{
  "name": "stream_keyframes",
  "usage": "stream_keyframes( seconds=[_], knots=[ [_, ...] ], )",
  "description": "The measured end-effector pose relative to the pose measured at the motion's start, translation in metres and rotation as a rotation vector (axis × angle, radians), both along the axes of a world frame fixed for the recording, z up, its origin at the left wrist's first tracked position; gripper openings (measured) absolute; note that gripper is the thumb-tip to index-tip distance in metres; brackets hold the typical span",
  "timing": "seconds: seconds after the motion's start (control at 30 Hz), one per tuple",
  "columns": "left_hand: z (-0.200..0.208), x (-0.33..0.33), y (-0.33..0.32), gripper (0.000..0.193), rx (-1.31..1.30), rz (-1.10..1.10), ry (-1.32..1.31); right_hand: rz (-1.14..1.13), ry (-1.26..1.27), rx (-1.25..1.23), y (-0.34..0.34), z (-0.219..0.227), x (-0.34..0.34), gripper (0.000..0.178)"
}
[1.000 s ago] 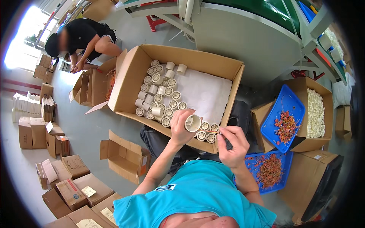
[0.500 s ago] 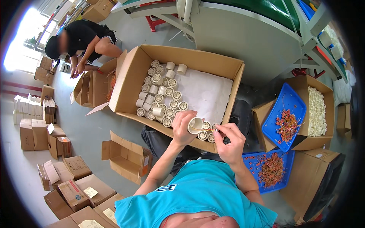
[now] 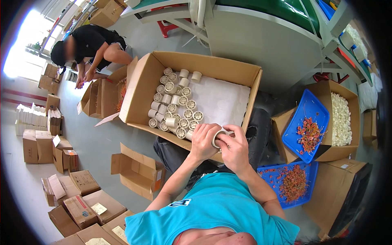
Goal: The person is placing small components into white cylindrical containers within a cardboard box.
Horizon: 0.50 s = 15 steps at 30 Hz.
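My left hand (image 3: 203, 142) is wrapped round a white plastic cup (image 3: 215, 141), held over the near edge of a large cardboard box (image 3: 204, 60). The cup's open mouth is turned toward my right hand (image 3: 234, 152). The fingers of that hand are bent together into the mouth, and whatever is between them is hidden by the cup and the fingers. Inside the box, several similar white cups (image 3: 183, 101) with slotted ends are grouped on the left, on a white sheet (image 3: 220, 98).
Two blue trays, one tilted (image 3: 304, 100) and one lower (image 3: 304, 199), hold small parts with red and yellow wires at my right. A carton of cream pieces (image 3: 340, 118) stands behind them. An open carton (image 3: 134, 173) lies at my left. Farther left, a person (image 3: 92, 47) crouches.
My right hand has moved left to the cup, and its fingers are now in the mouth. The thin wires seen earlier between that hand and the cup no longer show.
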<state>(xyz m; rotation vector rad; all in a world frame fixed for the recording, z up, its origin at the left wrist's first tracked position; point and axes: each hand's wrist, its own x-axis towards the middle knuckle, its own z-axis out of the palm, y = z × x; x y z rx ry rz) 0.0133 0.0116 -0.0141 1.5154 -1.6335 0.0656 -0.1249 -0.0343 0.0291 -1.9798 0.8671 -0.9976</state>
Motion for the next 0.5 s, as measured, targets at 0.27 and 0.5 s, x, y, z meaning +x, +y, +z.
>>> stream_keyframes(
  seconds=[0.27,0.5],
  knots=[
    [0.0053,-0.0028,0.0033,0.043,0.057,-0.051,0.149,0.109,-0.031,0.134,-0.0074,-0.0043,-0.0023,0.019],
    [0.0023,-0.0012,0.0007,0.045,0.069,-0.102,0.180,0.066,-0.016,0.179,-0.0053,-0.0102,-0.0019,0.017]
  ],
)
